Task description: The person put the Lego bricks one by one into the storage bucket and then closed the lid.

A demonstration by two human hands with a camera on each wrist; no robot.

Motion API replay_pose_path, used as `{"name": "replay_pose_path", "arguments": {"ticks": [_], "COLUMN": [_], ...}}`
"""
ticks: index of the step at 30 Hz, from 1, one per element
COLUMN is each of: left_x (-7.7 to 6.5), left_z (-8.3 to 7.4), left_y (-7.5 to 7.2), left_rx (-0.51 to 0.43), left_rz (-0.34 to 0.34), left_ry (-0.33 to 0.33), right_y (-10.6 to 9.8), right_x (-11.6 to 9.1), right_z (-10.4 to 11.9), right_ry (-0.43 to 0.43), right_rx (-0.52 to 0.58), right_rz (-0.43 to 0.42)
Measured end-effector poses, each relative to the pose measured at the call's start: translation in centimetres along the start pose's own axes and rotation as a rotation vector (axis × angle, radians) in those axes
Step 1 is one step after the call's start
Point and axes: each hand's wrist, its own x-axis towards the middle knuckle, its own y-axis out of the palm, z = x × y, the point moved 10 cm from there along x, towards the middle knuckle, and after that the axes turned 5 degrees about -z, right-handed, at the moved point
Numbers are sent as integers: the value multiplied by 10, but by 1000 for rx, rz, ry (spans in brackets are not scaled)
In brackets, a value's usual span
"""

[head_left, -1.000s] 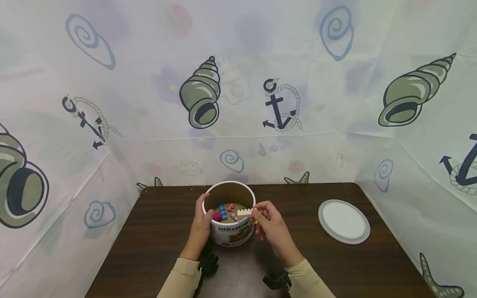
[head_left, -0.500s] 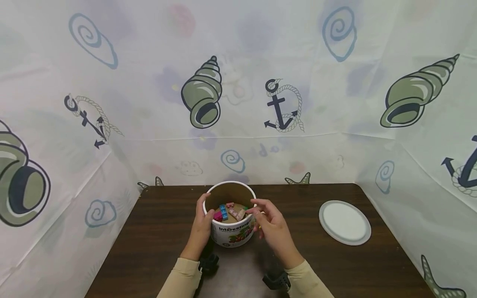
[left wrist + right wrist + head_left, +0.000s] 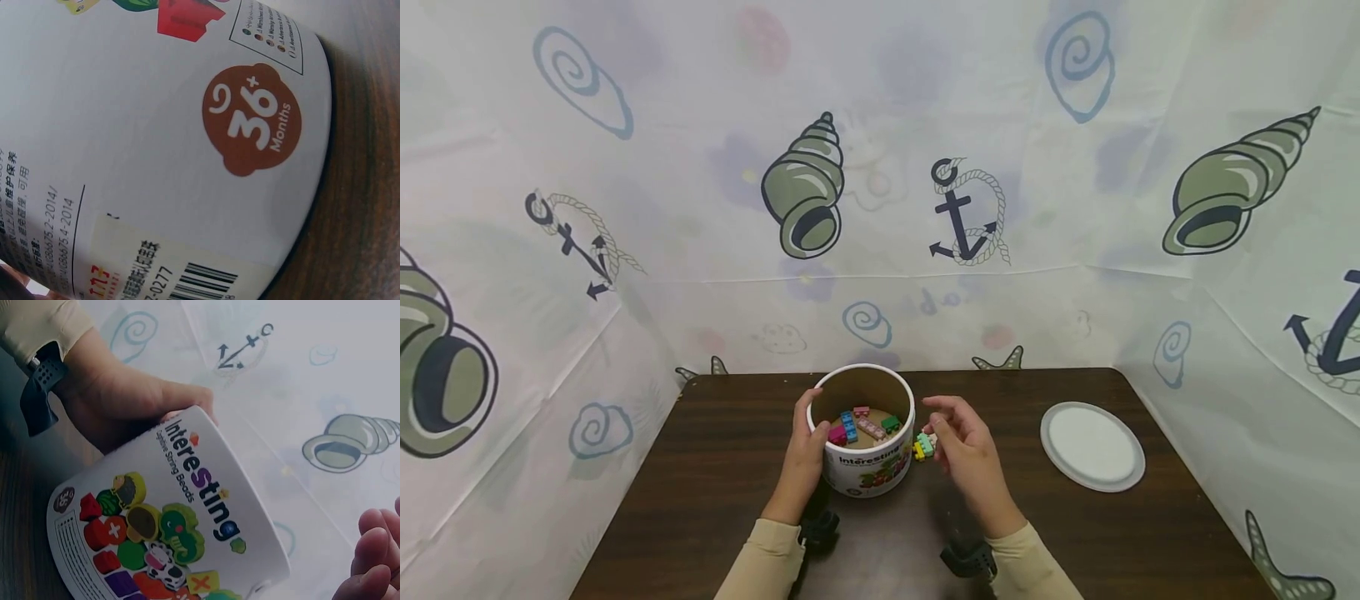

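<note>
A white printed tub [image 3: 867, 475] stands without its lid on the table. My left hand [image 3: 805, 454] grips its left side, thumb over the rim and fingers along the outside. Inside lie toy building bricks: a blue brick [image 3: 848, 426], a magenta brick [image 3: 838, 435], a light pink brick [image 3: 871, 428] and a green brick [image 3: 891, 423]. Just right of the tub, my right hand [image 3: 972, 458] hovers with loosely bent fingers beside a small cluster of yellow and mint bricks [image 3: 923, 447], which it partly covers. In the right wrist view its fingertips [image 3: 372, 550] show nothing between them.
A round white lid [image 3: 1093, 447] lies flat on the right side of the brown table [image 3: 722, 500]. A patterned cloth [image 3: 880, 317] rises behind the table and along both sides. Each wrist carries a black strap [image 3: 967, 559].
My right hand lowered a cream brick into the tub, let it go, and moved right, outside the rim. That brick is out of sight now. My left hand has kept its grip.
</note>
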Motion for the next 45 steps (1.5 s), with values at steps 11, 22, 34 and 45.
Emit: {"name": "replay_pose_path", "arguments": {"ticks": [11,22,34,45], "left_x": [-1,-2,-1,1], "left_z": [1,4,4,6], "left_y": [0,6,3,2], "left_rx": [2,-15,-21,-15], "left_rz": [1,12,18,11], "left_ry": [-16,-33,-30,-34], "right_y": [-10,-34,-36,-30], "right_x": [4,19,21,20], "right_z": [-4,-98,-166,-166], "right_ry": [-9,189,369,372], "right_rx": [17,41,118,48], "right_rz": [-13,-31,62,150]}}
